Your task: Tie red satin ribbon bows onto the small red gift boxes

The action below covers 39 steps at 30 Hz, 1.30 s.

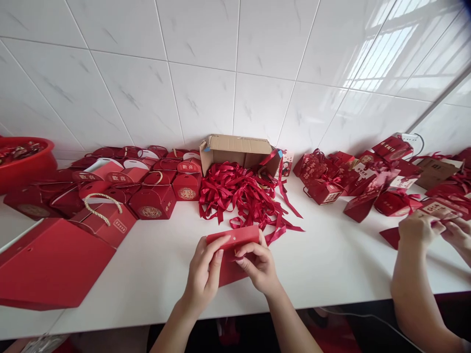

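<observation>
A red paper gift box (pixel 233 275) is between my hands at the table's front edge, with a small hole showing in its top strip. My left hand (pixel 205 269) grips its left side, fingers along the upper edge and thumb on the face. Thumb and index finger of my right hand (pixel 260 264) pinch what looks like the end of a dark red ribbon (pixel 238 258) against the box face; most of it is hidden. Just beyond lies a heap of loose red ribbons (pixel 243 193), spilling from an open cardboard carton (pixel 239 143).
Rows of red gift boxes (pixel 152 198) and a large flat red piece (pixel 55 264) lie left, near a red basin (pixel 25 179). More boxes (pixel 324 190) are piled right. At far right, another person's hands (pixel 423 228) work on a box. A tiled wall stands behind.
</observation>
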{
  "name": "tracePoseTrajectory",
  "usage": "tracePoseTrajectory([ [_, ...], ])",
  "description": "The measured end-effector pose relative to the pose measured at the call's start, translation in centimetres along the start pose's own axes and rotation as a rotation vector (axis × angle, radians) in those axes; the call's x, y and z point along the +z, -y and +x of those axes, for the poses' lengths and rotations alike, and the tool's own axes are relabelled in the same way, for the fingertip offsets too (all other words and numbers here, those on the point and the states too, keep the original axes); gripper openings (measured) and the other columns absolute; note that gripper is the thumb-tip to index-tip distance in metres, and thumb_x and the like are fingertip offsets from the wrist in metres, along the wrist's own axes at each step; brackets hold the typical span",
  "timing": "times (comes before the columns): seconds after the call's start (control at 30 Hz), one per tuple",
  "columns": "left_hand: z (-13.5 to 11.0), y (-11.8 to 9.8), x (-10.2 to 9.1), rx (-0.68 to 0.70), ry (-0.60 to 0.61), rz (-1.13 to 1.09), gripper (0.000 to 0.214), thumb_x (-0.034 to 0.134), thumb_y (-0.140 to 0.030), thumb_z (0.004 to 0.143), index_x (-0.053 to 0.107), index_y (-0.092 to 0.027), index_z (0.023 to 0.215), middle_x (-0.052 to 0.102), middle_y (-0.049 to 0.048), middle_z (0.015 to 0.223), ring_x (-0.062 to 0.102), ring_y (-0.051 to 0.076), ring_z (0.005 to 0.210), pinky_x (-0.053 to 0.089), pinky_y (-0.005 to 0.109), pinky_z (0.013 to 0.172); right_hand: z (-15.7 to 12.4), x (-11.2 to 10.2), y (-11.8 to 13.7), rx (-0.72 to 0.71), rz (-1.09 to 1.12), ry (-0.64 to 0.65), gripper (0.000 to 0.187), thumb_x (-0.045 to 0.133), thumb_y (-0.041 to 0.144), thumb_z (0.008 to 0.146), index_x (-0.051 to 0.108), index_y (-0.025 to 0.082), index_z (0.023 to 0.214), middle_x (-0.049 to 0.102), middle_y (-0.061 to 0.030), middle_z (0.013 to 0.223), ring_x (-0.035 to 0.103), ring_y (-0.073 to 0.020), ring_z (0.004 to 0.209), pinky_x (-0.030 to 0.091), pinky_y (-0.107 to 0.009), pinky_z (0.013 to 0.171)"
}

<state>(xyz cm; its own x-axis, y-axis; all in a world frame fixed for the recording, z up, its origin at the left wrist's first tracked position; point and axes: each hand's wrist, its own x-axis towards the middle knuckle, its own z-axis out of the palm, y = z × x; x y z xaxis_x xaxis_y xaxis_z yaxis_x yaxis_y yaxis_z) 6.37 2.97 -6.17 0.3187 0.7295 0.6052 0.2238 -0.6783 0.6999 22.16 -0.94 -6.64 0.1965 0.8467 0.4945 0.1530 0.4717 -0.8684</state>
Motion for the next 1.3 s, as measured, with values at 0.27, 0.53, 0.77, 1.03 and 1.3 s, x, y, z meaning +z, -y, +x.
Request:
tracePoseTrajectory([
  [0.27, 1.2, -0.9, -1.6, 0.001, 0.093, 0.092, 0.020, 0.046, -0.017, 0.095, 0.060, -0.022, 0.109, 0.060, 0.0091, 0.117, 0.054, 0.023, 0.117, 0.049, 0.034, 0.093, -0.1, 0.5, -0.1, -0.038, -0.035, -0.028, 0.012, 0.065, 0.037, 0.087, 0.070, 0.026, 0.083, 0.056, -0.0059, 0.093, 0.053, -0.0219, 0.094, 0.049, -0.039, 0.086],
  [0.53, 1.4, -1.0, -1.6, -0.034, 0.080, 0.067, 0.015, 0.048, -0.019, 0.094, 0.062, -0.021, 0.099, 0.061, 0.0090, 0.118, 0.058, 0.022, 0.114, 0.049, 0.033, 0.094, -0.5, 0.7, 0.7, -0.079, -0.195, -0.101, 0.016, 0.063, 0.035, 0.088, 0.072, 0.024, 0.080, 0.037, -0.0087, 0.138, 0.030, -0.0331, 0.137, 0.031, -0.053, 0.111],
  [0.77, 1.5, -1.8, -1.7, -0.045, 0.105, 0.060, 0.015, 0.045, -0.021, 0.094, 0.060, -0.019, 0.093, 0.066, 0.0078, 0.099, 0.064, 0.020, 0.094, 0.052, 0.028, 0.078, -0.2, 0.7, 1.0, -0.069, -0.177, -0.046, 0.013, 0.064, 0.032, 0.088, 0.071, 0.024, 0.082, 0.041, -0.0082, 0.140, 0.039, -0.0312, 0.135, 0.038, -0.048, 0.108],
  [1.03, 1.3, -1.9, -1.6, -0.032, 0.134, 0.052, 0.015, 0.041, -0.017, 0.095, 0.056, -0.019, 0.095, 0.062, 0.0070, 0.098, 0.062, 0.018, 0.094, 0.051, 0.028, 0.080, -0.3, 1.1, 0.8, -0.085, -0.156, -0.116, 0.008, 0.066, 0.025, 0.087, 0.073, 0.025, 0.085, 0.047, -0.0093, 0.135, 0.046, -0.0308, 0.129, 0.042, -0.048, 0.103],
  [1.3, -0.2, -1.9, -1.5, 0.082, 0.201, 0.077, 0.025, 0.058, -0.020, 0.087, 0.048, -0.020, 0.110, 0.050, 0.0123, 0.117, 0.055, 0.024, 0.113, 0.052, 0.036, 0.090, -0.4, 0.8, 1.1, -0.111, -0.117, -0.143, 0.026, 0.068, 0.025, 0.083, 0.056, 0.023, 0.107, 0.064, -0.0086, 0.106, 0.064, -0.0232, 0.099, 0.053, -0.038, 0.083],
])
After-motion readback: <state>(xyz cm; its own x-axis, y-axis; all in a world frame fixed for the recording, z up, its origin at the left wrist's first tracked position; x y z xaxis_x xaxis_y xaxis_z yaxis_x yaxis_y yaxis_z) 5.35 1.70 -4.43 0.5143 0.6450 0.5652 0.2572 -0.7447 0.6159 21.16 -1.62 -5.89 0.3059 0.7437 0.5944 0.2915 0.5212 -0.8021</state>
